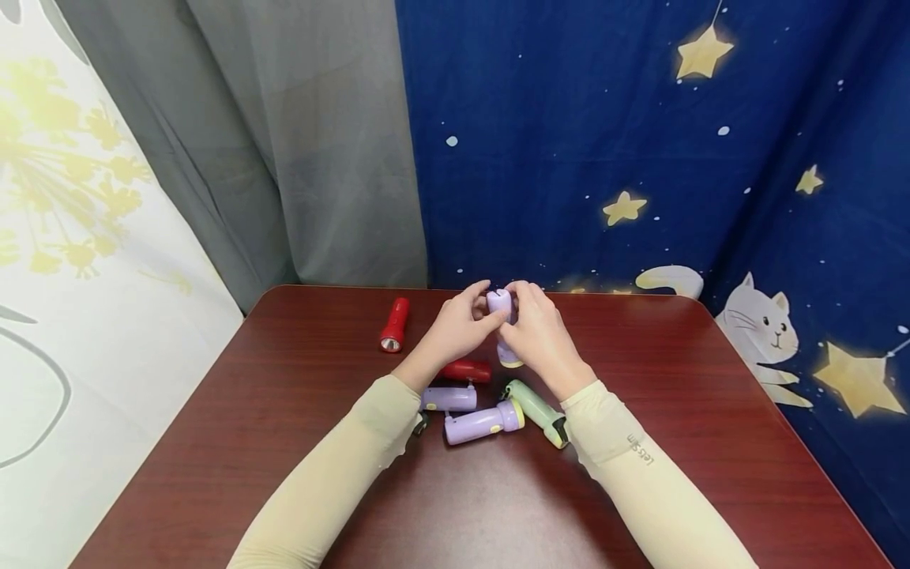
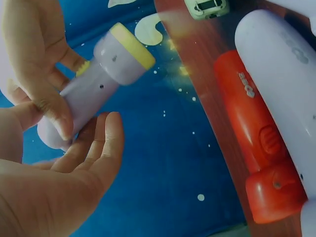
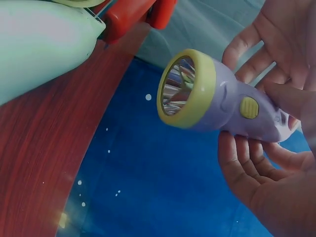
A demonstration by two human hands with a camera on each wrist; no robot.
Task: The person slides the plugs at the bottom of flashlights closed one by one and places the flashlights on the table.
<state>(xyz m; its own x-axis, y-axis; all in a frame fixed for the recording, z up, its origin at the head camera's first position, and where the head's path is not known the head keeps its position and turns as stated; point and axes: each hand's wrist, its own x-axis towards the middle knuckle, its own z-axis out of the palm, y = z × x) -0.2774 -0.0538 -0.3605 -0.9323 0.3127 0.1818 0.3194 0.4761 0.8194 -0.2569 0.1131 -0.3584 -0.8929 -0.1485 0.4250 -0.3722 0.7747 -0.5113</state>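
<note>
Both hands hold a light purple flashlight (image 1: 509, 352) with a yellow rim above the far part of the table. Its lens end hangs downward in the head view, tail end up. My right hand (image 1: 540, 328) grips the body, thumb against one side and fingers along the other. Around the tail end curl the fingers of my left hand (image 1: 458, 325), with its thumb against the tail. A yellow switch (image 3: 249, 107) and the reflective lens (image 3: 179, 86) show in the right wrist view. No light from the lens can be made out.
Below the hands lie a red flashlight (image 1: 465, 371), two purple flashlights (image 1: 449, 400) (image 1: 475, 426) and a pale green flashlight (image 1: 535, 409). Another red flashlight (image 1: 395, 324) lies farther left. A dark green part (image 1: 421, 424) peeks out by the left sleeve. Curtains stand behind the table (image 1: 298, 458).
</note>
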